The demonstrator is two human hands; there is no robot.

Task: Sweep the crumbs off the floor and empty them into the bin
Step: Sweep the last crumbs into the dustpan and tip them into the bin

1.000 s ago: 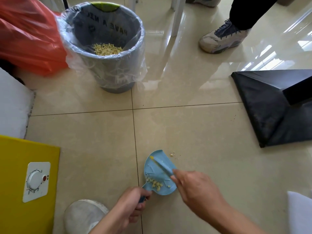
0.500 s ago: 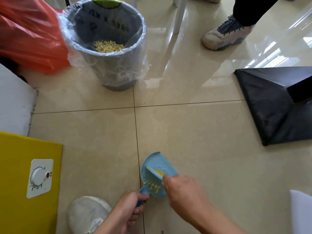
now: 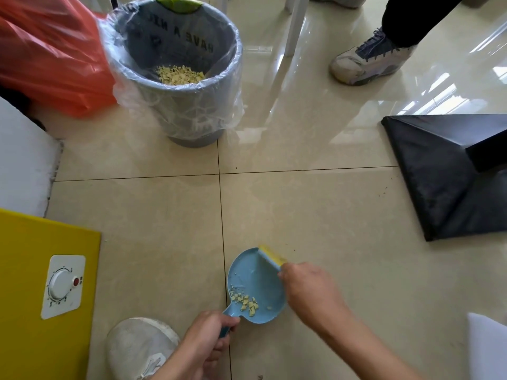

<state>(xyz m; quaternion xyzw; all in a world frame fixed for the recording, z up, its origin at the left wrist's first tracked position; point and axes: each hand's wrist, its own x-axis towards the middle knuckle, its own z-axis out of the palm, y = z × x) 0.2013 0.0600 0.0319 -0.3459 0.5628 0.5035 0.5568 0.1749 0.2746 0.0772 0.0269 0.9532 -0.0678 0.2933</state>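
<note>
A small light-blue dustpan (image 3: 258,278) lies on the beige tiled floor near the bottom centre, with pale yellow crumbs (image 3: 245,300) gathered at its handle end. My left hand (image 3: 208,342) grips the dustpan's handle. My right hand (image 3: 310,289) holds a small blue brush with a yellow edge (image 3: 271,256) at the pan's far right rim. The grey bin (image 3: 178,78) with a clear plastic liner stands at the upper left, with a pile of the same crumbs inside.
An orange plastic bag (image 3: 46,56) lies left of the bin. A yellow box with a white dial (image 3: 49,283) sits at the lower left, beside my white shoe (image 3: 137,349). A black stand base (image 3: 450,171) is at the right. Another person's shoe (image 3: 367,61) is at the upper right.
The brush has moved from the crumbs near the handle end up to the pan's far rim. The crumbs now lie together at the handle end. The dustpan has stayed in place.
</note>
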